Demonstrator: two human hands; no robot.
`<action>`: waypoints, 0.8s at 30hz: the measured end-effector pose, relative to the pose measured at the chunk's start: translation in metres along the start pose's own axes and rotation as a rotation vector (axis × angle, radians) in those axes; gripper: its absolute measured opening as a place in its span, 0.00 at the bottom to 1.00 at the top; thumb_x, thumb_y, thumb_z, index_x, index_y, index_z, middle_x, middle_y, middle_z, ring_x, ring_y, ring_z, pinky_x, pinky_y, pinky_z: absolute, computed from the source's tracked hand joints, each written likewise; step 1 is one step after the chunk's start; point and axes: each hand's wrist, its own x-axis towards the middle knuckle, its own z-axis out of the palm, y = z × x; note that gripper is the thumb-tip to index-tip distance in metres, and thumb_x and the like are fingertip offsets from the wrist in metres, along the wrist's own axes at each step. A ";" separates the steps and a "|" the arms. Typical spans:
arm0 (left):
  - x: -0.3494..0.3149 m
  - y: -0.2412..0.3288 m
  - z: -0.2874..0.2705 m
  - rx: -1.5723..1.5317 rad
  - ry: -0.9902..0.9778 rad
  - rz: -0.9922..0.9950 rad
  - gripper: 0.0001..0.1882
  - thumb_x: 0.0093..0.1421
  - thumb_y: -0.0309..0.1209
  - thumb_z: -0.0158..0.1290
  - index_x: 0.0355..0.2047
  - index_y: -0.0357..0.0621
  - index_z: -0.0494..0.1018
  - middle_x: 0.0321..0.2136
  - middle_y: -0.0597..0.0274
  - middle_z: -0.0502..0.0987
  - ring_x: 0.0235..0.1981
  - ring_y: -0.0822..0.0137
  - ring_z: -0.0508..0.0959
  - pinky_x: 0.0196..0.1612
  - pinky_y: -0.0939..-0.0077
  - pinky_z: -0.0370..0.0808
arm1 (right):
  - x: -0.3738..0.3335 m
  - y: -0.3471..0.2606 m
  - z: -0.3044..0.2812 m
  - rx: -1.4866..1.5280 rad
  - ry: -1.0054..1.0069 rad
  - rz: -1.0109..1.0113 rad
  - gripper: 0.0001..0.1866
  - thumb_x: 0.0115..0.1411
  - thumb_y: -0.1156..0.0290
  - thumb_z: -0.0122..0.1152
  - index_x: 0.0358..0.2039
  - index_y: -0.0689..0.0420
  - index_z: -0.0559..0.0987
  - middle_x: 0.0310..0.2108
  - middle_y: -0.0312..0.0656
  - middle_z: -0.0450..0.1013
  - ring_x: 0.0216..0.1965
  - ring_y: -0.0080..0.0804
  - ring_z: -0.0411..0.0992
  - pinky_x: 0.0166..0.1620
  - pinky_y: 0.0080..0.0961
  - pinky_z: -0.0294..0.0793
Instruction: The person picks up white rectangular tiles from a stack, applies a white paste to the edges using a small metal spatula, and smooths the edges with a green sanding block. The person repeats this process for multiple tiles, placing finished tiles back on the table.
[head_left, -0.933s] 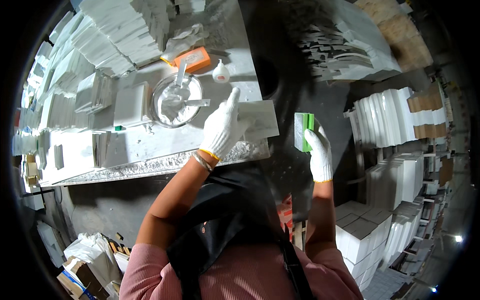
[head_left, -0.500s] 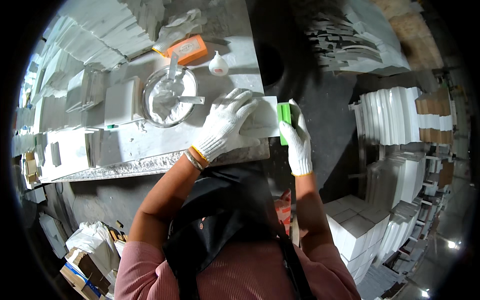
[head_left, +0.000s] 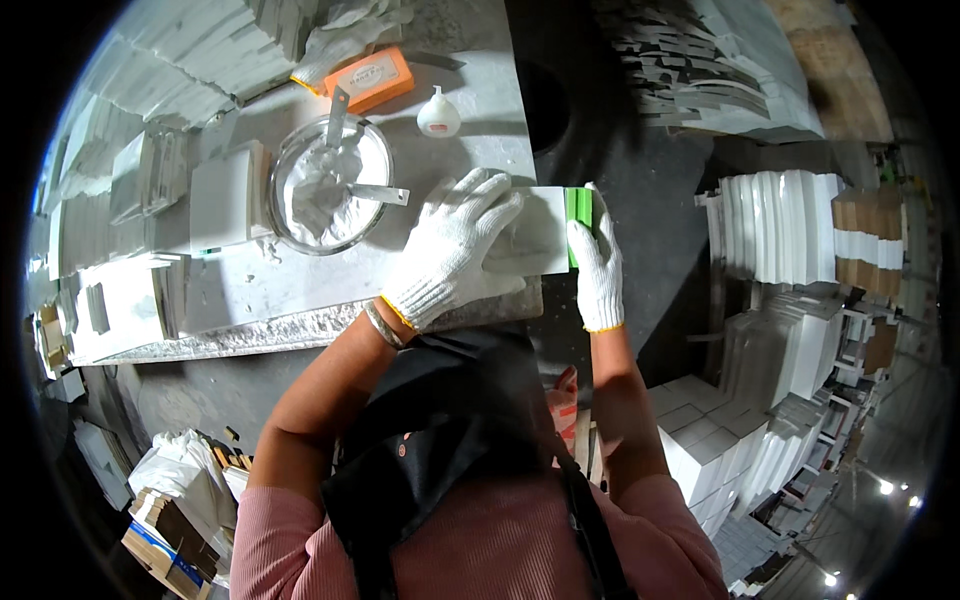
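Pressing down on a white tile (head_left: 545, 232) with the left hand (head_left: 455, 245), spreading the palm and fingers flat across it rather than gripping, and pinning it at the right end of the pale table (head_left: 230, 290) while leaving its outer edge jutting past the tabletop. Clasping a green block (head_left: 578, 208) in the right hand (head_left: 600, 270), laying the thumb over it, partly hiding the other fingers, and setting it against that jutting edge, seemingly touching. Holding the two hands apart, meeting only through tile and block. Probably working the block on the tile's edge at this step, judging by the placing. Likely calling next for firm, even pressure from the left palm and for sliding the block along the edge without tipping the tile. Leaving untouched, left of and beyond the left hand, the bowl (head_left: 326, 250) of white paste (head_left: 310, 200), the squeeze bottle (head_left: 438, 117) and the orange box (head_left: 370, 80).
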 end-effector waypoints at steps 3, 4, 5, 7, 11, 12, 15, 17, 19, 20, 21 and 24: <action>0.000 0.001 -0.001 0.007 -0.016 -0.006 0.44 0.41 0.48 0.68 0.59 0.44 0.70 0.63 0.52 0.65 0.66 0.51 0.62 0.66 0.48 0.58 | -0.027 -0.017 -0.008 0.077 -0.046 0.082 0.33 0.65 0.66 0.59 0.69 0.58 0.61 0.59 0.42 0.68 0.55 0.26 0.67 0.57 0.24 0.68; 0.001 0.000 -0.001 0.008 -0.015 -0.008 0.44 0.41 0.48 0.68 0.59 0.45 0.70 0.63 0.52 0.65 0.66 0.50 0.62 0.66 0.48 0.57 | -0.038 -0.024 -0.010 -0.023 -0.054 0.003 0.34 0.64 0.70 0.60 0.69 0.58 0.61 0.59 0.42 0.68 0.57 0.26 0.66 0.59 0.24 0.67; 0.001 0.000 -0.001 0.005 -0.021 -0.006 0.44 0.42 0.48 0.68 0.59 0.45 0.70 0.63 0.51 0.65 0.66 0.50 0.61 0.67 0.48 0.57 | -0.048 -0.031 -0.009 -0.018 -0.083 -0.063 0.34 0.63 0.72 0.60 0.69 0.58 0.61 0.60 0.43 0.67 0.58 0.27 0.66 0.60 0.25 0.66; 0.000 0.002 -0.002 0.004 -0.037 -0.019 0.45 0.42 0.49 0.68 0.60 0.45 0.70 0.64 0.51 0.64 0.67 0.50 0.61 0.67 0.47 0.57 | -0.043 -0.004 -0.007 -0.276 -0.010 -0.198 0.33 0.64 0.70 0.60 0.68 0.58 0.61 0.62 0.44 0.67 0.59 0.27 0.66 0.60 0.25 0.66; 0.001 0.003 -0.002 -0.001 -0.059 -0.027 0.45 0.43 0.50 0.68 0.60 0.46 0.69 0.64 0.51 0.64 0.67 0.50 0.60 0.67 0.47 0.56 | -0.006 -0.006 -0.001 -0.054 0.007 -0.015 0.32 0.66 0.65 0.59 0.68 0.60 0.62 0.62 0.43 0.66 0.57 0.27 0.67 0.60 0.24 0.65; 0.000 0.001 -0.002 -0.002 -0.057 -0.025 0.45 0.43 0.50 0.68 0.61 0.46 0.69 0.64 0.51 0.64 0.68 0.50 0.60 0.68 0.47 0.56 | -0.007 -0.004 -0.003 -0.023 0.002 -0.018 0.32 0.66 0.66 0.59 0.68 0.59 0.62 0.62 0.43 0.67 0.56 0.27 0.67 0.60 0.23 0.65; -0.001 0.002 -0.001 0.018 -0.048 -0.022 0.45 0.43 0.50 0.68 0.61 0.45 0.69 0.65 0.50 0.63 0.68 0.50 0.59 0.68 0.47 0.55 | -0.037 -0.024 -0.009 0.021 -0.068 -0.010 0.34 0.62 0.75 0.63 0.68 0.59 0.62 0.58 0.43 0.69 0.57 0.28 0.68 0.57 0.27 0.70; 0.000 0.003 -0.002 0.020 -0.045 -0.032 0.46 0.42 0.49 0.69 0.61 0.44 0.69 0.64 0.50 0.64 0.67 0.49 0.60 0.67 0.47 0.56 | -0.042 -0.009 -0.009 -0.311 -0.033 -0.381 0.34 0.61 0.77 0.63 0.67 0.59 0.63 0.57 0.45 0.70 0.56 0.32 0.70 0.56 0.29 0.73; 0.003 0.007 -0.007 0.017 -0.060 -0.043 0.46 0.41 0.49 0.69 0.61 0.44 0.69 0.64 0.50 0.64 0.67 0.49 0.61 0.67 0.47 0.57 | -0.030 -0.001 -0.006 -0.126 0.009 -0.180 0.34 0.61 0.73 0.64 0.67 0.58 0.64 0.58 0.46 0.70 0.53 0.32 0.72 0.56 0.27 0.72; 0.001 0.007 -0.004 0.015 -0.065 -0.042 0.46 0.42 0.49 0.68 0.61 0.45 0.68 0.64 0.51 0.64 0.67 0.50 0.60 0.67 0.47 0.56 | -0.017 0.000 -0.004 -0.086 0.011 -0.104 0.32 0.63 0.71 0.63 0.67 0.57 0.64 0.58 0.46 0.70 0.53 0.30 0.71 0.56 0.26 0.71; 0.002 0.006 -0.004 0.022 -0.066 -0.040 0.45 0.42 0.48 0.68 0.61 0.46 0.68 0.64 0.51 0.64 0.67 0.50 0.60 0.68 0.47 0.56 | -0.003 -0.002 -0.002 -0.039 0.012 -0.035 0.31 0.64 0.69 0.61 0.67 0.56 0.65 0.58 0.45 0.70 0.53 0.28 0.70 0.55 0.25 0.71; 0.003 0.002 -0.003 0.014 -0.050 -0.023 0.45 0.42 0.48 0.68 0.60 0.45 0.69 0.63 0.51 0.65 0.67 0.50 0.61 0.67 0.47 0.57 | -0.011 -0.015 -0.002 0.027 -0.031 0.048 0.31 0.66 0.68 0.59 0.68 0.56 0.63 0.59 0.43 0.69 0.53 0.25 0.68 0.54 0.25 0.71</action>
